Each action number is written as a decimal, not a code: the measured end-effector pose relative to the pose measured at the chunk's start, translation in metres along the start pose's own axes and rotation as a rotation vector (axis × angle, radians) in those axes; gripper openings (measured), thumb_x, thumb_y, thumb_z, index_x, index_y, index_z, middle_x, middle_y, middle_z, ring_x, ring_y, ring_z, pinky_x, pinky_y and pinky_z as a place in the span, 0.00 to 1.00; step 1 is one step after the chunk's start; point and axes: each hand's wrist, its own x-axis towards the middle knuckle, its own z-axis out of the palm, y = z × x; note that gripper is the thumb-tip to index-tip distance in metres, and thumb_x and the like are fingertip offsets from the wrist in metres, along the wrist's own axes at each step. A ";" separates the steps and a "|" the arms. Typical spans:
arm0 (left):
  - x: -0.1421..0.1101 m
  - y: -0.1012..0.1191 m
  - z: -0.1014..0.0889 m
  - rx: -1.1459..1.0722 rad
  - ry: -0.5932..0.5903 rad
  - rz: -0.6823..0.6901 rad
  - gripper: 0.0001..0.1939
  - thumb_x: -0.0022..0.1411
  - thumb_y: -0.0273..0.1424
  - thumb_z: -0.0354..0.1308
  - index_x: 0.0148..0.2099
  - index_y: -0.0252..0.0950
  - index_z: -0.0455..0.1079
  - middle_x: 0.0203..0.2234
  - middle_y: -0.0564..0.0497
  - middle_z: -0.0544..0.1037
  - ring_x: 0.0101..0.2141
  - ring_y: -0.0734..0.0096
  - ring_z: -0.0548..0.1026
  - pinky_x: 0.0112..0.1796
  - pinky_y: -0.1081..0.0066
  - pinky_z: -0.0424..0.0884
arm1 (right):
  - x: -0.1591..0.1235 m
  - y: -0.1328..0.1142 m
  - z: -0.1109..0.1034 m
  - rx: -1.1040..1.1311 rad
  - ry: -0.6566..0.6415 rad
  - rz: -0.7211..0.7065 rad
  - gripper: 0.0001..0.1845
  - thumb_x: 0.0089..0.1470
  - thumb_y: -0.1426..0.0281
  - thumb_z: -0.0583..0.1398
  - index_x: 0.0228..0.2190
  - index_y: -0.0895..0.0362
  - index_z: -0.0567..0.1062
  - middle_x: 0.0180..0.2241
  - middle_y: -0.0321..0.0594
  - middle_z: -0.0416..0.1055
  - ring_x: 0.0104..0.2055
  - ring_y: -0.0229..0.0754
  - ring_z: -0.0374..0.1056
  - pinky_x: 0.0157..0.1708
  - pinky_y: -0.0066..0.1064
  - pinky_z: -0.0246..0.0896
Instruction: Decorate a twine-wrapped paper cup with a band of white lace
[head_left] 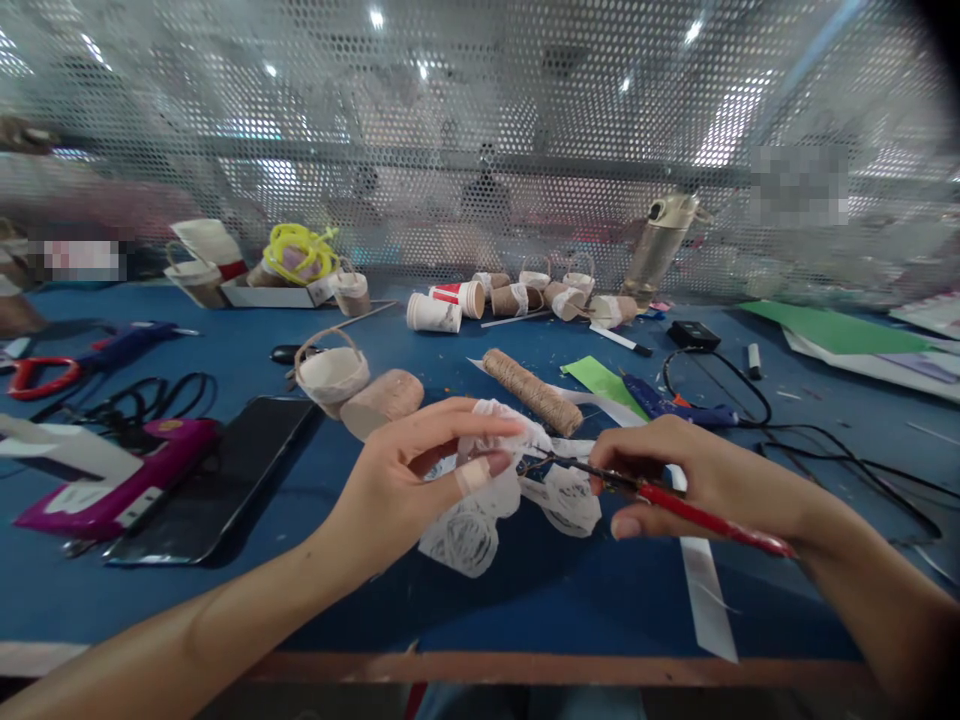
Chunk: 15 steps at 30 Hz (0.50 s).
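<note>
My left hand (409,480) pinches a strip of white lace (480,510) between thumb and fingers just above the blue table (525,590); a plaster wraps the thumb. My right hand (697,475) grips red-handled scissors (675,500), whose blades point left and meet the lace beside my left thumb. More of the lace hangs below and between both hands.
A spool of jute twine (532,392), a twine-wrapped cup basket (331,372) and a blue glue gun (675,405) with black cable lie behind my hands. A phone (217,475) and a purple tool (120,485) rest at left. Paper cups (450,305) and a bottle (660,245) line the mesh wall.
</note>
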 end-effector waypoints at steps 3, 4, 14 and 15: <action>0.000 0.001 0.001 -0.001 0.001 -0.004 0.17 0.63 0.26 0.68 0.50 0.55 0.80 0.40 0.57 0.79 0.42 0.73 0.76 0.41 0.79 0.76 | 0.000 -0.001 -0.001 -0.009 -0.041 0.023 0.16 0.57 0.57 0.67 0.39 0.54 0.73 0.30 0.30 0.70 0.27 0.33 0.57 0.29 0.26 0.52; 0.000 0.002 0.001 -0.009 0.000 -0.007 0.18 0.62 0.26 0.68 0.50 0.55 0.80 0.41 0.57 0.79 0.42 0.74 0.76 0.41 0.79 0.76 | 0.000 -0.001 -0.001 -0.011 -0.048 0.032 0.15 0.57 0.57 0.67 0.39 0.54 0.73 0.31 0.31 0.70 0.28 0.33 0.57 0.30 0.26 0.52; 0.000 0.003 0.000 -0.005 -0.021 -0.004 0.19 0.63 0.26 0.68 0.52 0.56 0.79 0.43 0.58 0.80 0.42 0.73 0.77 0.40 0.79 0.76 | -0.001 -0.001 -0.006 -0.096 -0.065 0.087 0.21 0.54 0.52 0.68 0.43 0.51 0.74 0.32 0.31 0.70 0.32 0.37 0.62 0.35 0.27 0.56; 0.000 0.003 0.000 0.000 -0.024 0.001 0.19 0.63 0.26 0.68 0.51 0.56 0.79 0.43 0.58 0.80 0.42 0.73 0.77 0.40 0.79 0.76 | -0.001 -0.002 -0.005 -0.099 -0.070 0.089 0.22 0.53 0.51 0.68 0.43 0.51 0.74 0.32 0.31 0.70 0.32 0.37 0.61 0.34 0.27 0.56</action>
